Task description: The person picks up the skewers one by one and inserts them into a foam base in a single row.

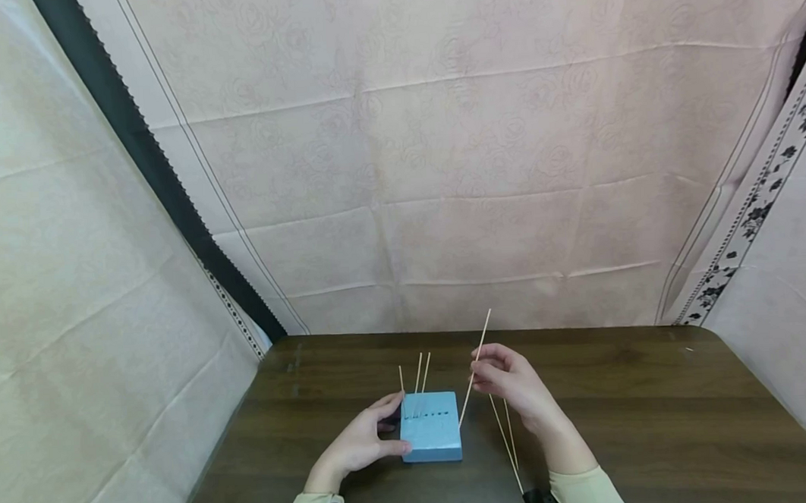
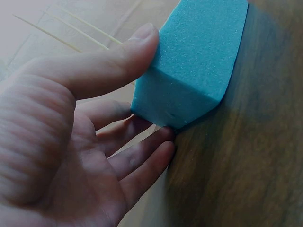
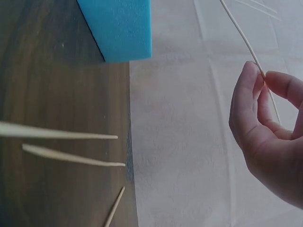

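Observation:
A light-blue foam block (image 1: 430, 441) lies on the table, with a row of small dark holes across its top. Three thin wooden sticks (image 1: 426, 368) stand up from its far left part, leaning slightly. My left hand (image 1: 360, 440) holds the block at its left side; in the left wrist view the thumb (image 2: 118, 61) presses its edge and the fingertips touch the side. To the right of the block, my right hand (image 1: 515, 382) pinches another thin wooden stick (image 1: 485, 326) between thumb and fingers. This stick is tilted, its lower end close to the block's right side.
More thin sticks (image 1: 508, 449) lie on the brown wooden table (image 1: 658, 420) below the right hand; the right wrist view shows three stick ends (image 3: 80, 136). Pale cloth (image 1: 474, 164) hangs behind the table's far edge and along both sides.

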### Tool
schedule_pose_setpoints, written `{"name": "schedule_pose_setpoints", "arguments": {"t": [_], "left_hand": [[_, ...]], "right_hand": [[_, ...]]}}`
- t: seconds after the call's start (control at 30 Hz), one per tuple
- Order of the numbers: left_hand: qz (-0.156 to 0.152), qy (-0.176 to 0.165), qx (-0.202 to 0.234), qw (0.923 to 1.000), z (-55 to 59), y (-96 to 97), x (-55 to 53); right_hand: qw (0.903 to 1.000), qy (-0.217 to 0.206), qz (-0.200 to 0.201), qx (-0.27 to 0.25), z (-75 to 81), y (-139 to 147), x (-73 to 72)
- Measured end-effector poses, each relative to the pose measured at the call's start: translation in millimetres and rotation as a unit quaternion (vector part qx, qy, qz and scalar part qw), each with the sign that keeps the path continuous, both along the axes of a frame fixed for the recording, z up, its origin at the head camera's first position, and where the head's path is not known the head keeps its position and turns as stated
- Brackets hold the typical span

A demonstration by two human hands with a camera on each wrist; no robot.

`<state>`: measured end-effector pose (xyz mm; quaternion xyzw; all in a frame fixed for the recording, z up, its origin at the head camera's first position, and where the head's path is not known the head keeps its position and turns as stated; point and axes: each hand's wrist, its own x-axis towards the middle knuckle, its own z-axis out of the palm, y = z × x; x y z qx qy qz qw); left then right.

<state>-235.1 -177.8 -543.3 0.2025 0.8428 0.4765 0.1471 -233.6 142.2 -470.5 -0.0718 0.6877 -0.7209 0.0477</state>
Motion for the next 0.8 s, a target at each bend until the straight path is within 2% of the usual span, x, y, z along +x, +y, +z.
{"name": "schedule_pose_setpoints", "arguments": {"t": [0.3,0.57,0.8], "left_hand": [[-0.001,0.008,-0.004,1.0000,1.7,-0.8,-1.4],[0.004,-0.001,-0.005,1.0000,2.0,-0.7,1.1],[0.004,0.002,-0.008,1.0000,2.0,-0.7,2.1]], "right_hand": [[0.9991,0.005,-0.036,-0.022,0.3,-22.3,-1.6],[0.9988,0.012,-0.043,-0.022,-6.5,-31.4,-1.1],[0.9984,0.011,-0.050,-0.026,-6.1,-35.4,0.6]]}}
